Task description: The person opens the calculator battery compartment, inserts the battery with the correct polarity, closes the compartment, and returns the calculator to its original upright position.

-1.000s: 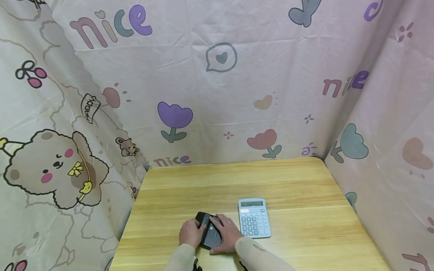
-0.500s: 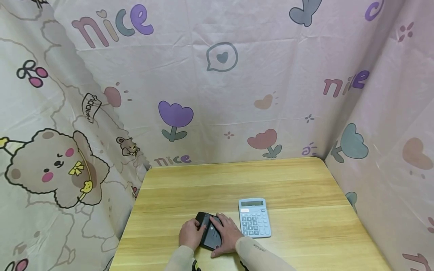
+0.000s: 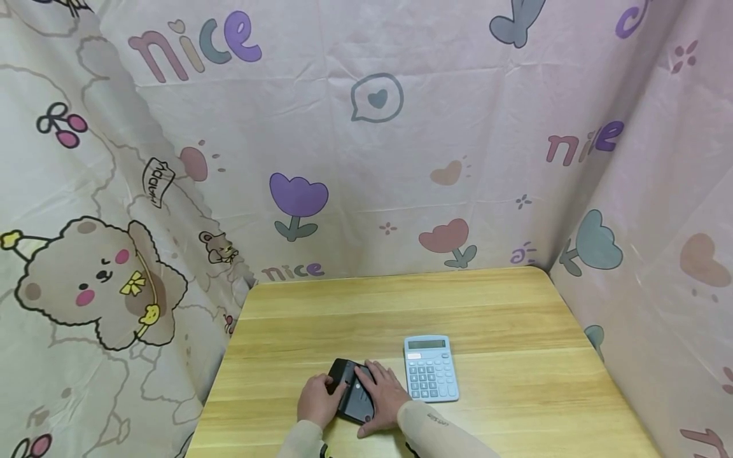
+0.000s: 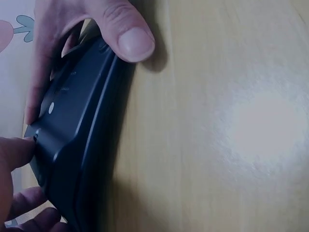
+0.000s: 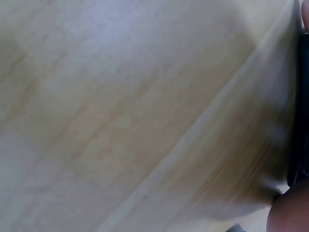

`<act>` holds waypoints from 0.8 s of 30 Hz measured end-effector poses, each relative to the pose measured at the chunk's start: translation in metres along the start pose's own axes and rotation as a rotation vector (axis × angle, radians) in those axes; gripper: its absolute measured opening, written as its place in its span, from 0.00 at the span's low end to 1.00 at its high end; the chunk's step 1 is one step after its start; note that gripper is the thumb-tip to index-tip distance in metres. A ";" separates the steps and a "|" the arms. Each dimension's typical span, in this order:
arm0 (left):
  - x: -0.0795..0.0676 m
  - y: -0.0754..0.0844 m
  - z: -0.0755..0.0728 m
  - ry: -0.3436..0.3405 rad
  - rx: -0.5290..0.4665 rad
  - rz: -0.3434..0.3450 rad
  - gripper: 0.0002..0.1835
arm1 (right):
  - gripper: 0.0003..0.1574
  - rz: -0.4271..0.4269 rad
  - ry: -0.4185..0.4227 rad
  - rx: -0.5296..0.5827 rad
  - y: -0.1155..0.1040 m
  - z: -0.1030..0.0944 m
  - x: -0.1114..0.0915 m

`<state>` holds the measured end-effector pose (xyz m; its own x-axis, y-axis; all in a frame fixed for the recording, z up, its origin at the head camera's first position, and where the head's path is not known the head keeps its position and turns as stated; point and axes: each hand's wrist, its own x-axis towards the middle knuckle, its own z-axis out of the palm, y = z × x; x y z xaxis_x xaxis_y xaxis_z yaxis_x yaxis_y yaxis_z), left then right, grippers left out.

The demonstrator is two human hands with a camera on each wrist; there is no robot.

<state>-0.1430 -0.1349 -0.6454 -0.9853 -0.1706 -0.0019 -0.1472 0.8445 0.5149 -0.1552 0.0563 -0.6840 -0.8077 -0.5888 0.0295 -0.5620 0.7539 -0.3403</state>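
Observation:
A black calculator-like device [image 3: 357,404] lies underside up on the wooden table, turned at a slant; its front face is hidden. My left hand [image 3: 318,399] holds the device's thick left end, thumb on top by a small notch and fingers curled at the edge. Across the other end, my right hand [image 3: 388,397] grips it, thumb at the near edge and fingers along the far side. In the left wrist view, the black device [image 4: 72,116] shows its smooth back and ridged side. Just a black edge [image 5: 301,111] of it shows in the right wrist view.
A light blue calculator [image 3: 431,369] lies face up just right of my right hand. The wooden table [image 3: 515,331] extends around both. Patterned cloth [image 3: 366,146] hangs behind the table and along both sides.
My left hand has shifted slightly left along the device's end. The right thumb has slid a little toward the near corner. The device has barely moved, and the calculator stays put.

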 end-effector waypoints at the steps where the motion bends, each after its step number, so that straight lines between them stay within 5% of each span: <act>1: 0.000 -0.002 0.000 -0.001 0.001 -0.007 0.22 | 0.81 -0.001 0.003 -0.008 0.000 0.000 0.000; 8: -0.003 -0.010 0.001 -0.006 0.017 -0.025 0.29 | 0.80 0.002 0.024 -0.041 -0.002 0.001 -0.002; 24: -0.004 -0.006 -0.003 -0.028 -0.018 -0.052 0.26 | 0.73 0.018 0.018 0.044 -0.007 -0.002 -0.003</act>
<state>-0.1383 -0.1409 -0.6455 -0.9785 -0.1995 -0.0531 -0.1970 0.8254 0.5291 -0.1490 0.0531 -0.6799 -0.8209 -0.5696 0.0403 -0.5394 0.7503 -0.3823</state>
